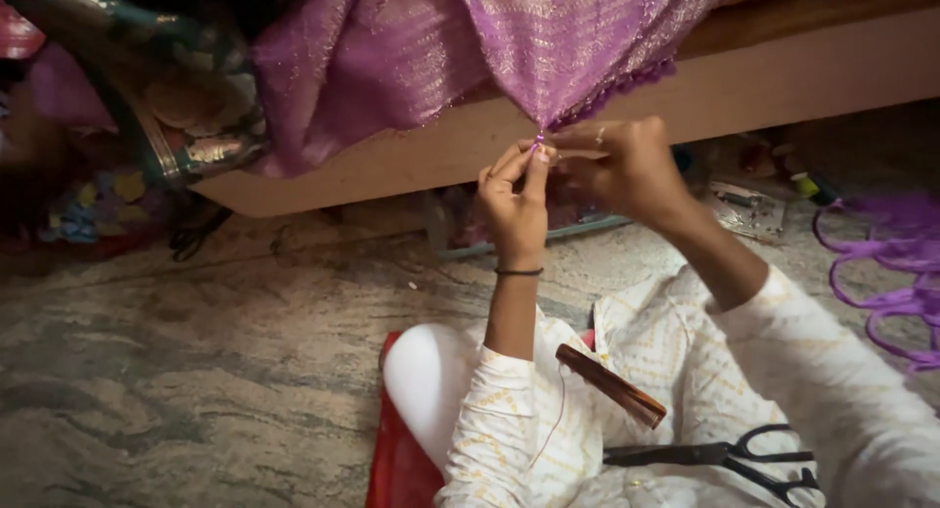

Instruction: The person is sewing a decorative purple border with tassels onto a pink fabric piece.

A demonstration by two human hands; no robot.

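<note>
Seated on stone floor (196,371), facing wooden bed edge (783,77). Purple cloth (548,48) hangs over it, drawn down to a point btw both hands.

L hand (514,200) — thumb + forefinger pinched together on cloth tip, where a small purple bead or knot shows; can't tell which. R hand (622,165) just beside, touching the same tip, fingers closed round the hem edge; whether it holds a needle can't be made out. A thin thread (556,410) trails down over the lap.

Step, as judged: working a tassel/knot onto the hem corner, mid-tie. Next move likely calls for steady tension on the tip w/ L pinch while R twists or pulls thread through — small, fine motion.

On lap: brown comb (612,386), black scissors (734,459), both untouched. Purple yarn (891,273) lies on floor at R, well apart.
</note>
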